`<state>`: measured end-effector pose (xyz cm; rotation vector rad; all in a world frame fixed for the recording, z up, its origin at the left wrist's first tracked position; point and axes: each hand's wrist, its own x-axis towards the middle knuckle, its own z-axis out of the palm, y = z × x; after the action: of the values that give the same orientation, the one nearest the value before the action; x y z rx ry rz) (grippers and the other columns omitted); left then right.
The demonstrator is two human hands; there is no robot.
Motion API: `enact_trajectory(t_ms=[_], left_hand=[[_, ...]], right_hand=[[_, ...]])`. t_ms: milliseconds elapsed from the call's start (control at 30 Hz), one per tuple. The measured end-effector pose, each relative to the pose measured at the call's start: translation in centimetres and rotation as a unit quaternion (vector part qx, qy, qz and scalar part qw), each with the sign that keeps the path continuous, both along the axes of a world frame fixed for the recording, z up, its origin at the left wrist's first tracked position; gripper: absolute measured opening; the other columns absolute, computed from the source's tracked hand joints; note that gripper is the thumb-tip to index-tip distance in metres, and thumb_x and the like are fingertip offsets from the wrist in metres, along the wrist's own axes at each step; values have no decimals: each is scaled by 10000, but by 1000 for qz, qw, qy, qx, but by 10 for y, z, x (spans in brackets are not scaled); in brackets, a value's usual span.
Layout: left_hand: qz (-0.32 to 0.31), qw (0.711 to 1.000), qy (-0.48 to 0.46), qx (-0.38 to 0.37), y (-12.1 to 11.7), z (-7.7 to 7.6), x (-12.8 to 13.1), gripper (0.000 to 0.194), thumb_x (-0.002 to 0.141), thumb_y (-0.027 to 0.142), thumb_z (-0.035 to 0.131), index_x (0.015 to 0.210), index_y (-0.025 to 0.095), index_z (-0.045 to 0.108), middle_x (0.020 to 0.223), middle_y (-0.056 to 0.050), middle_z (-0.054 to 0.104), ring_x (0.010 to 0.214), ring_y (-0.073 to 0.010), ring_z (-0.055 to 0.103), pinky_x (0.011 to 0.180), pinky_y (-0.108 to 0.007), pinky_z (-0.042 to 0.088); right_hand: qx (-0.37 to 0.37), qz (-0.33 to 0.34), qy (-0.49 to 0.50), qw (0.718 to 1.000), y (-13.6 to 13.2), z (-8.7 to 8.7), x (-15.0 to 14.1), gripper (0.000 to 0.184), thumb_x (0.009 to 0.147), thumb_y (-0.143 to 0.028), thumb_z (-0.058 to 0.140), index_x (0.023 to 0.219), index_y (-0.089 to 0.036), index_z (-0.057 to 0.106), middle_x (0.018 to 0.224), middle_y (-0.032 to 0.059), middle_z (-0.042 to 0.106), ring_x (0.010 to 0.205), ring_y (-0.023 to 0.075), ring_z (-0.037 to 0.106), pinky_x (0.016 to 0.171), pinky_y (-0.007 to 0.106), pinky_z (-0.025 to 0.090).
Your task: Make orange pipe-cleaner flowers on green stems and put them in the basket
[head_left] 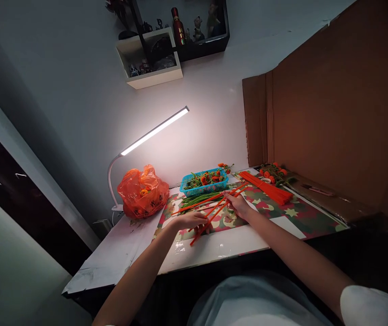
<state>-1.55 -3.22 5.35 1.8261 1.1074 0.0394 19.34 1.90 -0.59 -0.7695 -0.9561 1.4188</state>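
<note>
At lower centre, my left hand point(196, 221) curls its fingers round the thin orange stems point(218, 212) — they slant up rightward to where my right hand point(235, 203) pinches them, the left nearer their lower ends.

Plain bright orange colours the sticks point(214, 218) at the centre of the frame and the bundle point(268, 189) right of them. The stems point(197, 200) behind are green, the basket point(196, 191) turquoise blue. Beneath spreads a camouflage-patterned sheet point(291, 212) — green, dark red and beige, with pale stars. The bag point(143, 199) at left is translucent orange-red with dark lettering — the cardboard point(343, 104) at right, brown.
</note>
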Motion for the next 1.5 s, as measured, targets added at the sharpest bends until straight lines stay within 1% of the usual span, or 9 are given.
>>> enact_trajectory(t_ms=[167,333,567,767,900,1067,1300,1400,1500], left_hand=[[-30,998,14,-46,-4,10,-15,288,689,455,675,743,176,724,662,-34,659,605,-164,586,560,-253,427],[67,985,-6,159,7,20,-12,445,645,509,692,964,200,679,950,-41,667,792,-149,586,629,-209,438],[140,947,-165,239,38,23,62,514,656,487,690,1022,129,646,984,-87,652,795,-159,590,669,-246,460],[124,954,0,273,65,28,103,251,620,365,678,697,131,729,584,-11,614,597,-147,547,576,-253,409],[151,945,-52,284,69,25,93,228,647,346,654,679,129,717,572,-6,608,558,-122,525,545,-237,398],[263,897,-194,298,70,45,58,312,780,391,543,871,125,679,610,-17,613,498,-93,511,519,-221,405],[237,834,19,498,53,71,0,267,843,315,456,908,174,673,621,-13,638,536,-116,518,530,-221,348],[180,852,77,486,44,53,-5,251,845,271,446,1003,204,629,645,4,660,505,-119,509,516,-219,333],[126,871,97,464,43,22,5,199,825,221,469,932,219,637,678,4,665,522,-125,517,511,-216,321]], right_hand=[[-52,-34,63,996,4,0,6,377,561,-429,804,665,-169,551,513,-64,454,377,32,350,345,187,309],[-29,16,24,999,3,0,4,327,633,-419,766,674,-166,564,516,-51,478,374,35,356,349,187,319],[-5,69,32,997,-4,2,1,376,560,-428,806,660,-173,548,491,-69,437,389,32,336,359,173,283],[21,94,2,995,-10,4,-1,430,491,-452,817,654,-175,531,484,-68,433,406,43,344,376,194,254],[35,92,-10,995,-10,5,-4,481,498,-534,794,658,-185,504,459,-81,393,374,39,297,362,207,210],[84,-30,31,996,-4,15,11,568,645,-762,545,810,-219,525,428,-105,263,349,63,247,361,226,206],[191,-119,11,974,5,54,62,505,749,-741,425,768,-240,483,408,-101,194,352,82,163,390,238,206],[264,-101,-178,943,3,86,80,404,814,-622,459,829,-228,546,426,-79,284,378,91,244,435,235,222],[324,-110,-493,800,2,112,81,240,816,-419,556,760,-195,620,502,-14,476,482,112,386,490,243,214]])
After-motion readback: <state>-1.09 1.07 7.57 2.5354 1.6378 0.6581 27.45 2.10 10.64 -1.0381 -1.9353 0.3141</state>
